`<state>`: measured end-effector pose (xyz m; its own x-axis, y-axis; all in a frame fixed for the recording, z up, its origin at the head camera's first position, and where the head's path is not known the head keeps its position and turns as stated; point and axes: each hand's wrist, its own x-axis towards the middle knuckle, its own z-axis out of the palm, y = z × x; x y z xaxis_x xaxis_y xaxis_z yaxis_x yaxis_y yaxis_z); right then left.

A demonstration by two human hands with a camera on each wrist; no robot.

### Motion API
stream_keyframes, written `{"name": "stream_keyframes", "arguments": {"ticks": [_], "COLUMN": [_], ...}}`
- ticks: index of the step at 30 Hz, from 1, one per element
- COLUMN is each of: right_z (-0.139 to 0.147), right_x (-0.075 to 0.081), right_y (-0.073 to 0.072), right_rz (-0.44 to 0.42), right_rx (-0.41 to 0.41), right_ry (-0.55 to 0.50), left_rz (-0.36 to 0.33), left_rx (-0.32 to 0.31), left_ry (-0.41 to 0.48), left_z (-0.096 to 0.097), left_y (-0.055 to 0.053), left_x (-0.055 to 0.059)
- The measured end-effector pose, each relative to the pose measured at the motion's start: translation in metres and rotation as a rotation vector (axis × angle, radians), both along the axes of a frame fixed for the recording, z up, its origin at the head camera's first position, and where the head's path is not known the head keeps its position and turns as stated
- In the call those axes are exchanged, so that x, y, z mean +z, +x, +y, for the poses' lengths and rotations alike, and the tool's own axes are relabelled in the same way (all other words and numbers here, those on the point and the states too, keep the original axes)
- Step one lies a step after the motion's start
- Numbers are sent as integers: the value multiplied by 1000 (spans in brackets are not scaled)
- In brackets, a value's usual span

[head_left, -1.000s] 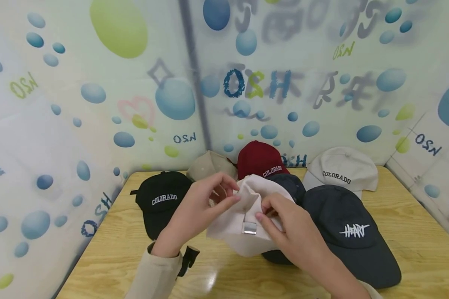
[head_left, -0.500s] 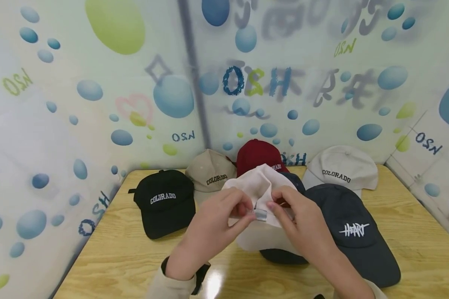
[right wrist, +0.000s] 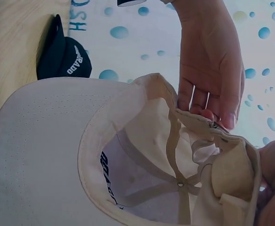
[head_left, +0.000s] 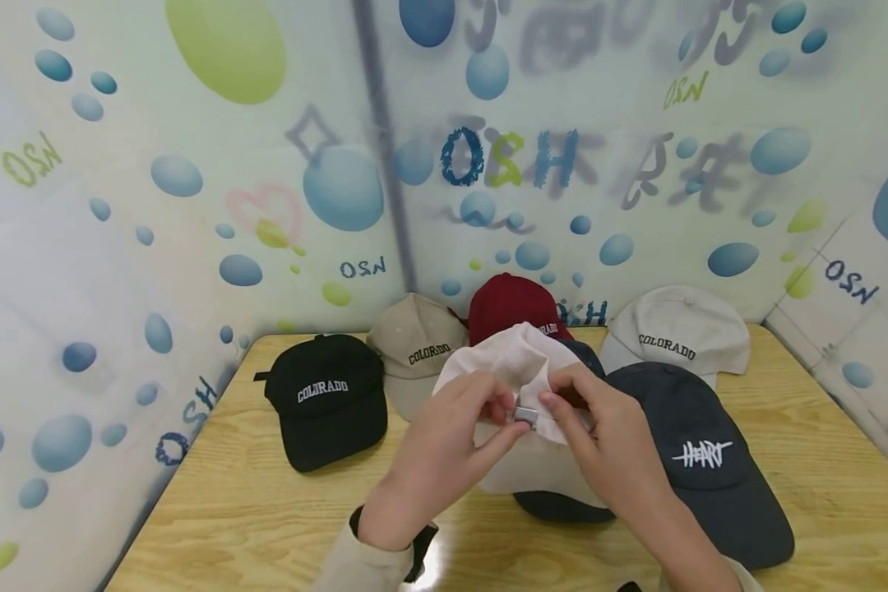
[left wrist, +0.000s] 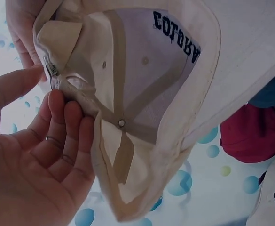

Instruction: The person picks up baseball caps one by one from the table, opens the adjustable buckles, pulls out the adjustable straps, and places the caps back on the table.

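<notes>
Both hands hold a pale pink-white baseball cap point(head_left: 514, 349) above the table, its back strap toward me. My left hand point(head_left: 447, 444) pinches the strap at its silver metal buckle point(head_left: 525, 415), between thumb and index finger. My right hand point(head_left: 614, 436) pinches the strap and the cap's back edge just right of the buckle. In the left wrist view the cap's inside point(left wrist: 142, 84) faces the camera, with dark lettering showing on the front panel. The brim point(right wrist: 48, 141) extends away from the hands in the right wrist view.
On the wooden table point(head_left: 215, 510) lie a black cap point(head_left: 326, 403), a beige cap point(head_left: 418, 337), a red cap point(head_left: 514, 304), a light grey cap point(head_left: 677, 329) and a dark HEART cap point(head_left: 699, 460). Another dark cap point(head_left: 562, 506) is partly hidden under the held one. Patterned walls enclose the table.
My left hand has moved right and now pinches the strap at the buckle; earlier it was at the cap's left edge. The cap has tilted and shifted slightly up and right.
</notes>
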<state>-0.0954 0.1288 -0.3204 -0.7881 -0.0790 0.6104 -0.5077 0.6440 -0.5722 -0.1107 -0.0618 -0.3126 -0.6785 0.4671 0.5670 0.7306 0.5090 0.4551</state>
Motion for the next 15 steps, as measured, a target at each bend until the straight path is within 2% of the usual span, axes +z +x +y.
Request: {"name": "stream_keyframes", "arguments": {"ticks": [6,15], "right_z": [0,1], "right_x": [-1,-2], "right_y": [-1,-6], "right_rz": [12,23], "right_rx": [6,2], "right_ry": [-33,-70], "left_rz": [12,-15], "left_rx": [14,48], "left_ry": [15,-2], "left_z": [7,15], "left_y": [-3,-7], "left_x": [-3,-3]}}
